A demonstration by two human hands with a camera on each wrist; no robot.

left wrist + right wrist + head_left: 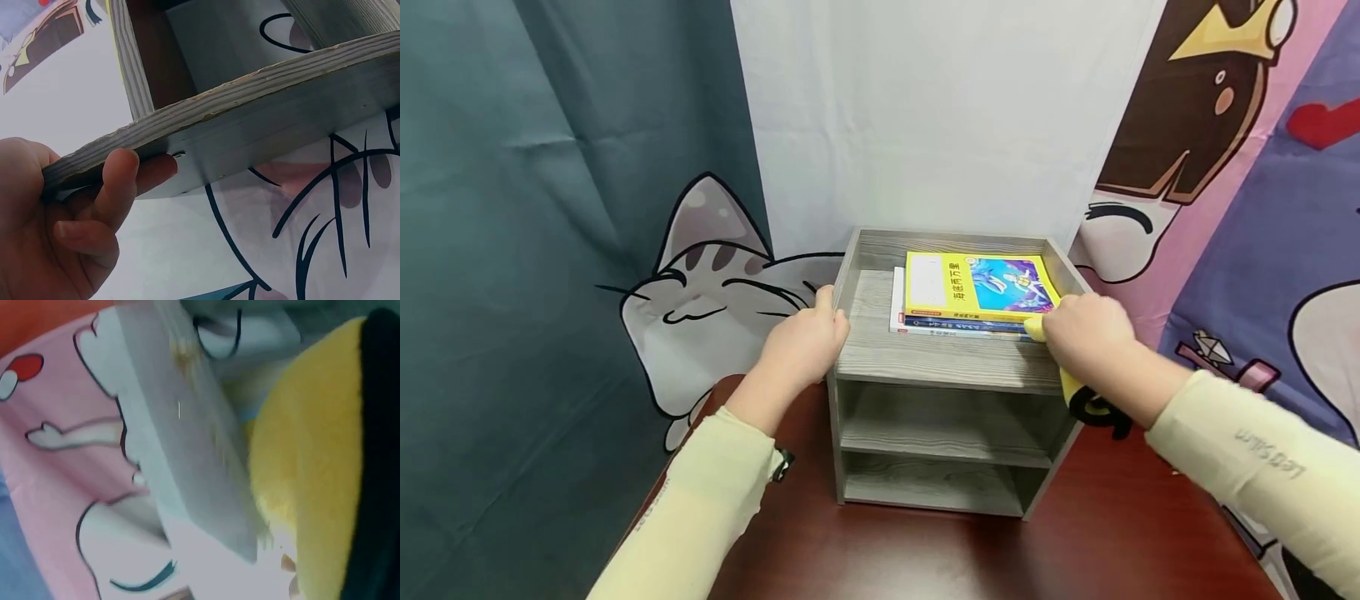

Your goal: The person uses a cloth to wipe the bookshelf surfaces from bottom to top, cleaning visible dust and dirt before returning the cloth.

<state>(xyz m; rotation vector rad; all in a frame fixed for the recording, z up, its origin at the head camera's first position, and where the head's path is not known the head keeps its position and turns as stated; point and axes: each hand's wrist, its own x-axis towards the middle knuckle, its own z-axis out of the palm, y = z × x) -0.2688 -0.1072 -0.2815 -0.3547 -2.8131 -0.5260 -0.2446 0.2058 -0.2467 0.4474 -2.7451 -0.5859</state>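
My left hand (pixel 808 337) grips the upper left edge of a small grey wood-grain shelf (pixel 940 371). In the left wrist view, the fingers of that hand (pixel 81 219) bend round the side panel (pixel 250 94), against its outer face. At the shelf's right side my right hand (pixel 1090 333) holds a yellow and black plush toy (pixel 1072 390), mostly hidden under the hand. Close up in the right wrist view, the fuzzy plush (pixel 306 437) fills the right part, beside the side panel. A stack of books lies on the top tray, topped by a yellow book (pixel 977 287).
Below the top tray are two shelf levels, the middle board (pixel 940 421) and the bottom board (pixel 932 483). The unit stands on a glossy red-brown table (pixel 925 558). Behind hang a white cloth (pixel 940 117), a teal cloth (pixel 550 292) and a cartoon-printed cloth (pixel 1247 250).
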